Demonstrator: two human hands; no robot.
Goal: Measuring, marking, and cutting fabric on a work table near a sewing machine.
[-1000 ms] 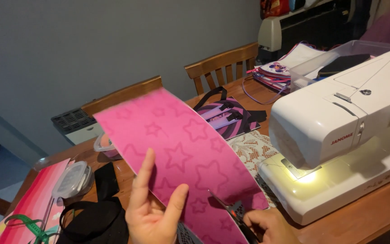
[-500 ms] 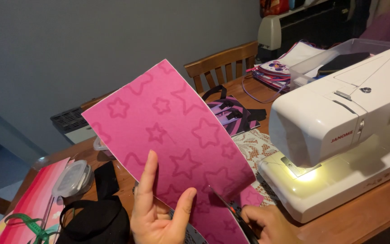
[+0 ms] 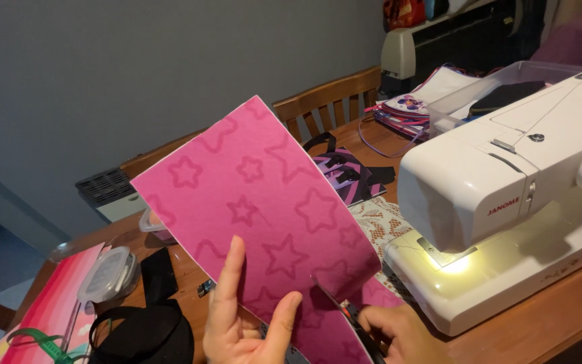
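Note:
My left hand (image 3: 240,322) holds up a stiff pink sheet (image 3: 257,209) patterned with darker stars, fingers spread along its lower left edge. The sheet tilts up and away over the wooden table (image 3: 540,317). At the bottom of the view my right hand (image 3: 399,334) grips dark-handled scissors (image 3: 345,315), whose blades are in the sheet's lower right part. A small strip of the same pink material (image 3: 378,295) shows just right of the blades.
A white sewing machine (image 3: 506,195) with its lamp lit stands at the right. A clear plastic box (image 3: 486,94) and fabric pieces lie behind it. Wooden chairs (image 3: 328,101) line the far side. A black pouch (image 3: 143,334), a lidded container (image 3: 106,273) and a striped pink sheet (image 3: 48,313) sit at left.
The pink sheet has been raised and turned, its far end swinging up and to the left. The scissors stay at its lower right part.

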